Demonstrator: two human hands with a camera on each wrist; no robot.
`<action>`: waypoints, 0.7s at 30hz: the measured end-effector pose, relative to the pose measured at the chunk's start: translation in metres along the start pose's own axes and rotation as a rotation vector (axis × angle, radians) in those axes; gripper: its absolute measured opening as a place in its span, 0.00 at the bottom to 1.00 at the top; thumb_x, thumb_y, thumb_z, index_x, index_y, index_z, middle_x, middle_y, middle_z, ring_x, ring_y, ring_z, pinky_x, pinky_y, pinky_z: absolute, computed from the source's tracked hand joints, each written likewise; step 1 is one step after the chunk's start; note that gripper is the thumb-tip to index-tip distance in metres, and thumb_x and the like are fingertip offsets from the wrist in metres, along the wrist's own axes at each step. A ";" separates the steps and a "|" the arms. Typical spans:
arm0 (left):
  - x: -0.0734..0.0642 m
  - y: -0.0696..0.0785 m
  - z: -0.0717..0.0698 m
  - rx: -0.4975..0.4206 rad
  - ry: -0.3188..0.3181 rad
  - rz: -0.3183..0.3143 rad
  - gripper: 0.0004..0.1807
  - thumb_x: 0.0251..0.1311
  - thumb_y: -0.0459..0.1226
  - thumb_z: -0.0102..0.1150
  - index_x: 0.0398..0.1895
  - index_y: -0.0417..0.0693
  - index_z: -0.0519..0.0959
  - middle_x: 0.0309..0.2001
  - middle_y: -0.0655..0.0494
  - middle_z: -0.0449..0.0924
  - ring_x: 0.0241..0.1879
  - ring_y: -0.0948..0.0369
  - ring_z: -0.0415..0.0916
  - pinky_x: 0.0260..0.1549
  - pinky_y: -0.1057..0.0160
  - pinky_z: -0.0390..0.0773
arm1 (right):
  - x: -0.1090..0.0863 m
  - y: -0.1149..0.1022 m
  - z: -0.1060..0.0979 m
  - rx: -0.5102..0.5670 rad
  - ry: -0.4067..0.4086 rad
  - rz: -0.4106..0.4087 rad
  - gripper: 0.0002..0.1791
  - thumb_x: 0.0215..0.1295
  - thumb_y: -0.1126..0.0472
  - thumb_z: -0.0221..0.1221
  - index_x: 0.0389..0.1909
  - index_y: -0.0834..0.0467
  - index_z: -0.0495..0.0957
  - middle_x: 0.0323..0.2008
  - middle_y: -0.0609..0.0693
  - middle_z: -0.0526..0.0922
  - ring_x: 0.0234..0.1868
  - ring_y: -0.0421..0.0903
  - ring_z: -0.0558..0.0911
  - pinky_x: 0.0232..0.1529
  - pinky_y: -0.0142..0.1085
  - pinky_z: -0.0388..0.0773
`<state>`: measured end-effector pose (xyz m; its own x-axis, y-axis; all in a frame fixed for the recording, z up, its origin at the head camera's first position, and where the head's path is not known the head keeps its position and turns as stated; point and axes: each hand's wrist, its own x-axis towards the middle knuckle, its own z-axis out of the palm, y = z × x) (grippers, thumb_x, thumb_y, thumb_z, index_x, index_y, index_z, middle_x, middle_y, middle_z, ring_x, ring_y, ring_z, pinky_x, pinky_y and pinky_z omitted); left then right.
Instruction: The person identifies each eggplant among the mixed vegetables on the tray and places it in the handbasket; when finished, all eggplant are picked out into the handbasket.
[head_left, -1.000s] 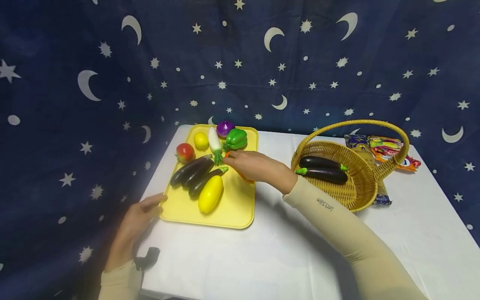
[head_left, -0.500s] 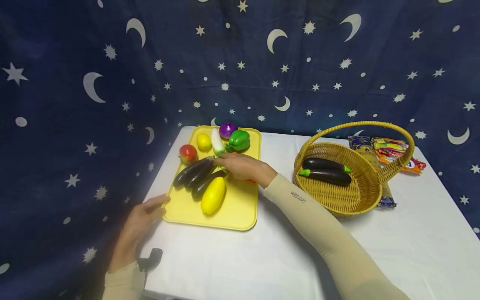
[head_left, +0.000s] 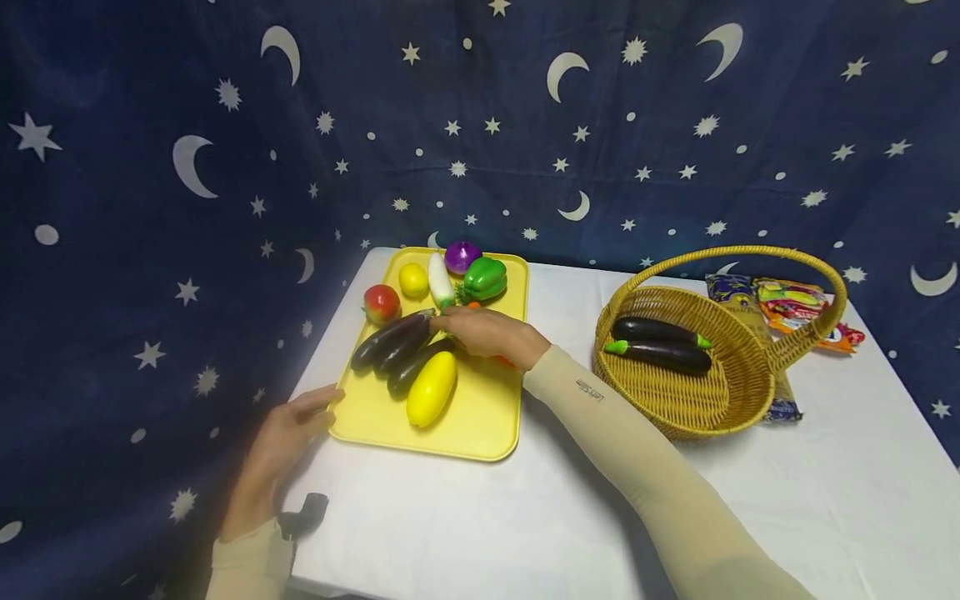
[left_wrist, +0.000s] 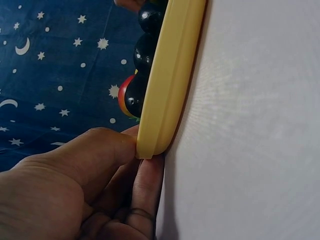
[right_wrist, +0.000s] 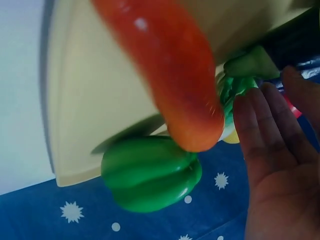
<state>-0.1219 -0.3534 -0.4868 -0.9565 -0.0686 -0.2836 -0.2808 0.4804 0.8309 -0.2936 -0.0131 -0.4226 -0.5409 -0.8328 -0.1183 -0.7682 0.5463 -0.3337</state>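
My left hand (head_left: 281, 442) pinches the near left edge of a yellow tray (head_left: 480, 425); in the left wrist view the thumb lies on the rim (left_wrist: 160, 100) with fingers beneath. My right hand (head_left: 487, 333) is over the tray, at the stem ends of three dark eggplants (head_left: 390, 342). Its fingers (right_wrist: 257, 127) are extended beside a green eggplant stem (right_wrist: 247, 65), thumb apart from them. Under this hand lies a long orange-red vegetable (right_wrist: 170, 65), mostly hidden in the head view. A smooth yellow oblong fruit or vegetable (head_left: 432, 388) lies against the nearest eggplant.
At the tray's back are a red mango-like fruit (head_left: 382, 304), a lemon (head_left: 413, 281), a white radish (head_left: 440, 279), a purple onion-like vegetable (head_left: 462, 257) and a green bell pepper (head_left: 486, 278). A handled wicker basket (head_left: 675, 408) holds two eggplants (head_left: 663, 356); packets (head_left: 787, 304) lie behind it.
My right hand has moved left, from over the orange-red vegetable to the eggplants' stem ends, and its fingers have straightened. The left hand stays at the tray's edge.
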 end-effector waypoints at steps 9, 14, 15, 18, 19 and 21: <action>0.002 -0.006 -0.001 0.000 -0.018 -0.003 0.26 0.72 0.44 0.66 0.72 0.55 0.79 0.79 0.51 0.71 0.83 0.44 0.60 0.83 0.35 0.55 | 0.005 0.002 0.015 0.001 -0.004 -0.037 0.23 0.74 0.74 0.57 0.64 0.51 0.78 0.60 0.49 0.84 0.62 0.47 0.82 0.76 0.40 0.78; 0.001 -0.003 0.000 -0.002 -0.018 -0.002 0.26 0.72 0.42 0.65 0.72 0.52 0.78 0.79 0.49 0.71 0.83 0.43 0.60 0.84 0.36 0.56 | 0.004 0.003 0.015 -0.034 -0.005 -0.025 0.23 0.74 0.72 0.57 0.64 0.49 0.77 0.60 0.48 0.84 0.62 0.46 0.81 0.75 0.40 0.78; 0.001 -0.003 0.000 -0.007 -0.017 -0.005 0.26 0.72 0.42 0.65 0.72 0.52 0.79 0.79 0.48 0.71 0.83 0.43 0.60 0.84 0.36 0.56 | 0.003 0.002 0.014 -0.037 -0.005 -0.023 0.23 0.75 0.72 0.56 0.65 0.48 0.77 0.60 0.48 0.84 0.62 0.46 0.81 0.76 0.40 0.78; 0.000 -0.002 -0.001 -0.017 -0.016 -0.001 0.27 0.72 0.41 0.66 0.73 0.51 0.78 0.79 0.47 0.71 0.83 0.43 0.61 0.84 0.37 0.57 | 0.001 0.001 0.010 -0.049 0.003 -0.029 0.23 0.76 0.71 0.56 0.66 0.48 0.77 0.59 0.49 0.83 0.61 0.47 0.81 0.74 0.40 0.79; 0.000 -0.002 -0.001 -0.021 -0.013 -0.001 0.27 0.72 0.41 0.66 0.72 0.51 0.78 0.78 0.47 0.71 0.82 0.44 0.61 0.84 0.38 0.57 | 0.000 0.000 0.008 -0.050 0.007 -0.032 0.23 0.76 0.70 0.56 0.66 0.48 0.77 0.59 0.49 0.83 0.60 0.47 0.81 0.74 0.40 0.79; 0.001 -0.003 -0.002 -0.028 -0.012 -0.002 0.27 0.71 0.41 0.67 0.72 0.50 0.78 0.78 0.47 0.71 0.82 0.44 0.61 0.83 0.38 0.58 | -0.002 -0.003 0.005 -0.056 0.019 -0.045 0.23 0.77 0.69 0.57 0.67 0.49 0.76 0.59 0.50 0.83 0.61 0.48 0.81 0.74 0.41 0.79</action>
<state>-0.1218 -0.3563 -0.4887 -0.9548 -0.0588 -0.2913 -0.2853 0.4553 0.8434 -0.2889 -0.0134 -0.4261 -0.5115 -0.8549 -0.0866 -0.8093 0.5132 -0.2857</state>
